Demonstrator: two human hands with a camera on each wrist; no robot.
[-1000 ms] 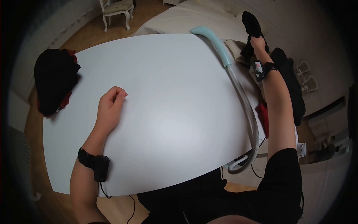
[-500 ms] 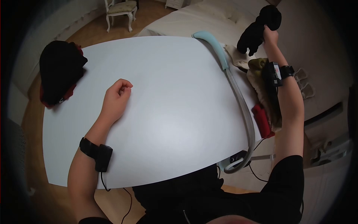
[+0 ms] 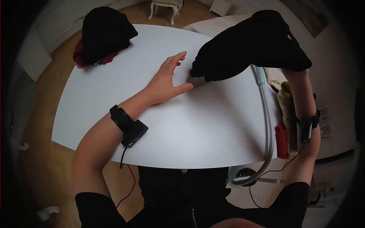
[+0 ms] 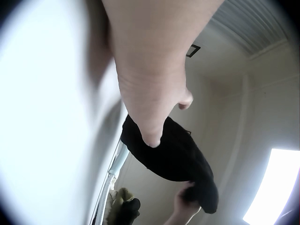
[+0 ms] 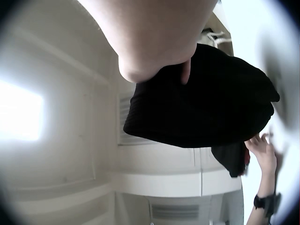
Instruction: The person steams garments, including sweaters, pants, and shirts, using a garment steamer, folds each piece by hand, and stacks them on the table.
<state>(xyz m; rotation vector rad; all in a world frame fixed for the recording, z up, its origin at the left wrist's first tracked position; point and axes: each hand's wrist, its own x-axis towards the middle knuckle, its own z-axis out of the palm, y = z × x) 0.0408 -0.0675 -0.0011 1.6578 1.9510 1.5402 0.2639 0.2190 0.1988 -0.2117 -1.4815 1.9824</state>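
A folded piece of black clothing (image 3: 243, 43) hangs over the right part of the white table (image 3: 182, 133), casting a shadow on it. My right hand (image 3: 296, 74) grips its right end and is mostly covered by the cloth in the head view. In the right wrist view the thumb lies against the black fabric (image 5: 211, 108). My left hand (image 3: 165, 83) is low over the table, fingers and thumb spread apart, just left of the cloth's hanging end. Nothing is in it. A pile with black cloth (image 3: 104, 34) over red cloth (image 3: 78, 55) sits at the table's far left corner.
Along the table's right side runs a grey flexible tube (image 3: 269, 125) with a pale blue handle (image 3: 260, 76). Beyond it lie a cream and olive garment (image 3: 285, 100) and a red bundle (image 3: 281, 141). A chair (image 3: 165, 3) stands past the far edge.
My right hand has brought the black clothing from beyond the right side to over the table, and the cloth has spread out. My left hand has moved right and opened its fingers.
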